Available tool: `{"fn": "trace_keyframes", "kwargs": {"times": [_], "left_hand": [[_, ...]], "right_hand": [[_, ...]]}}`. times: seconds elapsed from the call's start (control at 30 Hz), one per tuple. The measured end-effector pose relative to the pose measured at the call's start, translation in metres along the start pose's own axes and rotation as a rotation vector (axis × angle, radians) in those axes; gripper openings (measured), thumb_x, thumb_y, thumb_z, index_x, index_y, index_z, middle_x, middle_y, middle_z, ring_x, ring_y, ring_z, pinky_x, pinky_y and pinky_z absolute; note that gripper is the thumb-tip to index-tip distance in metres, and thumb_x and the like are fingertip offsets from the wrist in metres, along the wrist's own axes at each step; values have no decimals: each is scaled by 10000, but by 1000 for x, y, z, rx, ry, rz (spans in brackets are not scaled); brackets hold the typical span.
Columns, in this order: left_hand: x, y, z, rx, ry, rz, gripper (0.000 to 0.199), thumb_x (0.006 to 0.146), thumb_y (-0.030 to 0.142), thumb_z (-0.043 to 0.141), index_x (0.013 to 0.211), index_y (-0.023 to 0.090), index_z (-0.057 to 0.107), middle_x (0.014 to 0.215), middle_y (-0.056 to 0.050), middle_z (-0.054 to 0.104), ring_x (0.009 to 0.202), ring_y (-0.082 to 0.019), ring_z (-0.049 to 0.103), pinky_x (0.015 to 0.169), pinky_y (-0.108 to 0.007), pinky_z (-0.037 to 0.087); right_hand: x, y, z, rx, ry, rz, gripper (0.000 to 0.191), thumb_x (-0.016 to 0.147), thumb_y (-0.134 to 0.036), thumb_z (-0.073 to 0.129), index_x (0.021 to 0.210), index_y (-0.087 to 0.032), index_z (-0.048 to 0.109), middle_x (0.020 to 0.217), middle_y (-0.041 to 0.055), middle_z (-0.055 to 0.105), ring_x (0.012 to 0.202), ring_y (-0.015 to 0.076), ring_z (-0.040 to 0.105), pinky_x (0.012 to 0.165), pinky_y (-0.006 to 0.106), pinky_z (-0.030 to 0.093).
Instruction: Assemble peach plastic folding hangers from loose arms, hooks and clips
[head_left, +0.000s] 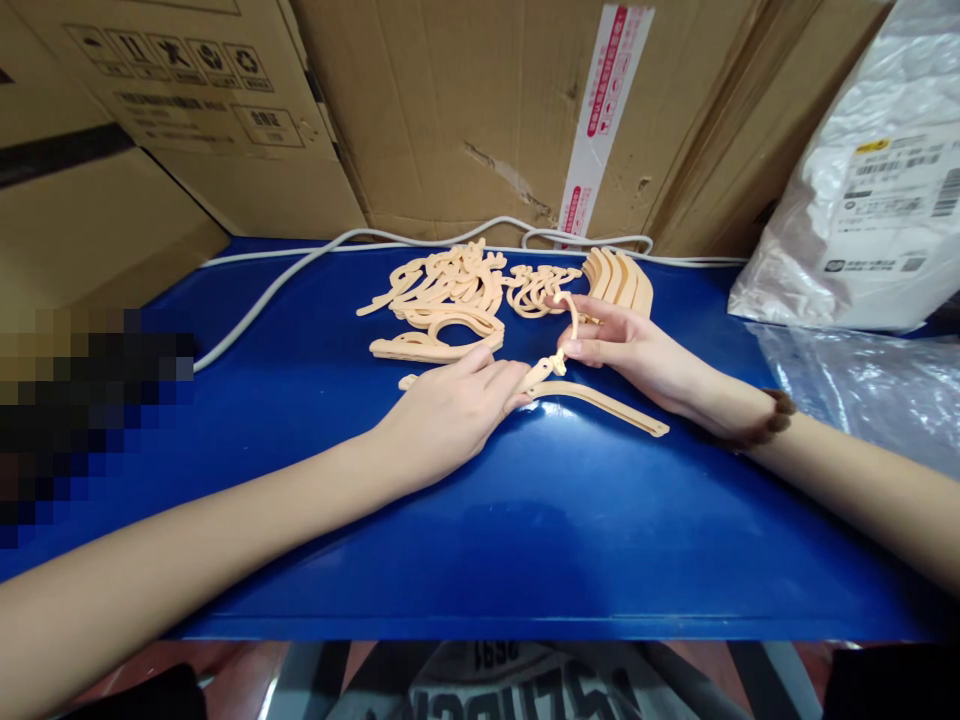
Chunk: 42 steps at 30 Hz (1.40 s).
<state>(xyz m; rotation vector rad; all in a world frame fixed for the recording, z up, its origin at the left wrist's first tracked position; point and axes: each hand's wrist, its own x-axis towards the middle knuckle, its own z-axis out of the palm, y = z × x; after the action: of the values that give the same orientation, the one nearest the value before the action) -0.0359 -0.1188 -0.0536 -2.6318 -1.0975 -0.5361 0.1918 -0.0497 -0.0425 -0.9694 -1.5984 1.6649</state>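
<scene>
1 folded cream hanger (420,349) is laid left of the curved hook (575,325). Just in front of the hook, a jointed frame (600,399) is grasped by the left hand (457,410). The hook is pinched by the right hand (634,348); behind it, curved arms (624,282) are stacked.

Workshop, seemingly — cartons (450,130), blue worktop (480,560)

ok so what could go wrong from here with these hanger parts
The thin hook is pinched in the right hand, right by the pieces that the left hand holds; too much force might bend it or make the grip slip. The small hooks lie loose just beyond the right hand, so a knuckle could scatter them.
</scene>
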Motion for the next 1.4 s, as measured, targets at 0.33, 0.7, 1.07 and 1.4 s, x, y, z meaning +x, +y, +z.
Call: {"fn": "trace_keyframes", "kwargs": {"times": [0.33,0.7,1.07,1.4], "left_hand": [[-1,1,4,19,57,40,432,1059,289,261,1015,90,642,796,-63,649,780,-208,601,641,-273,460],[0,0,7,27,2,65,452,1061,303,253,971,98,646,774,-52,661,712,-215,580,666,-307,436],[4,-13,-10,79,24,-145,520,1059,369,231,844,145,649,687,-57,604,650,-205,577,525,-291,320],[1,-2,-10,-202,-54,-131,317,1013,273,345,899,130,605,771,-49,600,749,-209,557,632,-312,373]], "right_hand": [[2,3,-1,-6,-32,-47,641,754,-247,792,1341,-188,544,830,-15,716,775,130,662,796,278,519],[4,4,3,-46,-24,-94,601,773,-210,744,1331,-176,527,764,-49,665,763,126,651,829,303,524],[-3,4,12,-268,-177,-136,552,836,-271,682,1353,-200,503,901,3,622,811,153,586,735,305,502],[1,1,9,-7,49,-93,559,739,-202,713,1263,-171,521,762,-47,632,651,107,506,688,280,406]]}}
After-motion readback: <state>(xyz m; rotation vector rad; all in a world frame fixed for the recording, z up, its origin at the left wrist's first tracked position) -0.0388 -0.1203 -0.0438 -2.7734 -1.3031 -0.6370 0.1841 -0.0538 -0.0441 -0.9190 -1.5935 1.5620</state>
